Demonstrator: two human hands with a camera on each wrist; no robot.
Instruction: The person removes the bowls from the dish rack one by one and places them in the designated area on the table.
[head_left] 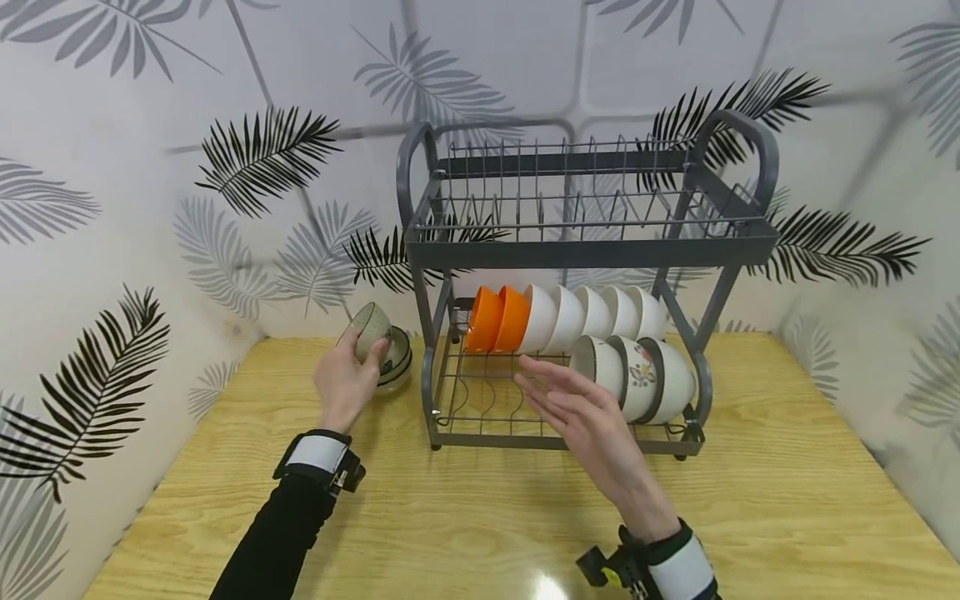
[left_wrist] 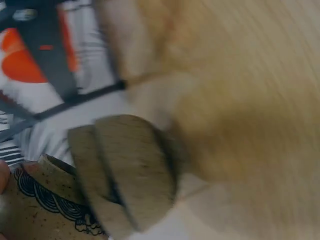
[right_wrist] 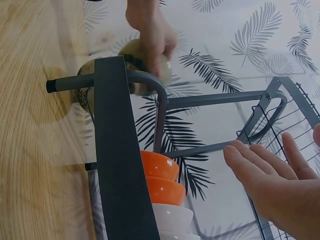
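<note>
In the left wrist view the desk [left_wrist: 265, 125] blurs toward three o'clock and the patterned bowl [left_wrist: 47, 202] is cut off at eight; the right wrist view crops the right hand [right_wrist: 280, 185] at four.

The head camera looks down at the rack [head_left: 588, 252]. Both wrist cameras, nearer and turned sideways, share its orange bowls [head_left: 510, 322].

The uppermost left bowl [left_wrist: 47, 200] is speckled tan with dark blue scallops. The dark grey rack [head_left: 592, 252] has orange bowls [head_left: 513, 321] far left, white bowls [head_left: 596, 321] rightward, a nearer flowered bowl [head_left: 641, 375]. Yellow wood-grained table [head_left: 480, 517]; pale wall [head_left: 150, 225], black and grey leaves.
</note>
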